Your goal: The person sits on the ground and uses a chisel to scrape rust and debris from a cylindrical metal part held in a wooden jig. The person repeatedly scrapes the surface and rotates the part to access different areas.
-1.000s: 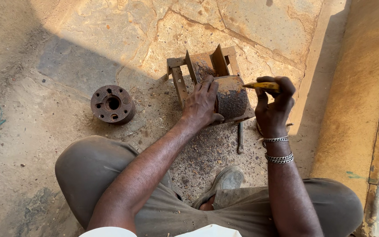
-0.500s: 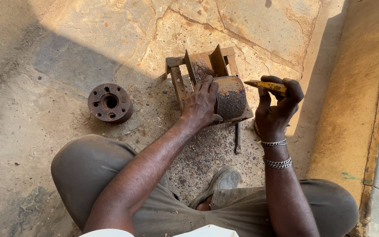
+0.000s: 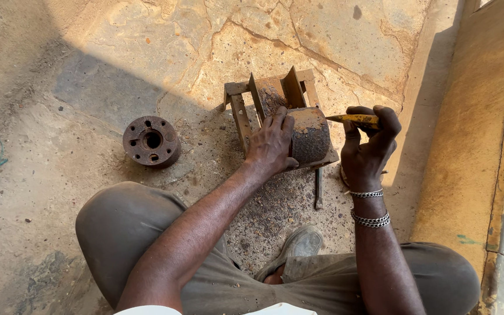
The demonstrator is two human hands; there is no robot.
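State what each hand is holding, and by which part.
The right hand grips a yellow-handled tool by its handle. The left hand rests on the rusty cylinder, pressing its left side.

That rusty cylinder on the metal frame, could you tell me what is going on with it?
A person sits on the stone floor. Their left hand presses on the rusty cylinder, which rests in a rusty metal frame. The right hand holds a yellow-handled tool beside the cylinder's top. A round flange lies apart, to the left.

R hand [image 3: 368, 149] lifted | yellow tool [image 3: 357, 119] tip now nearer rusty cylinder [image 3: 310, 135] top
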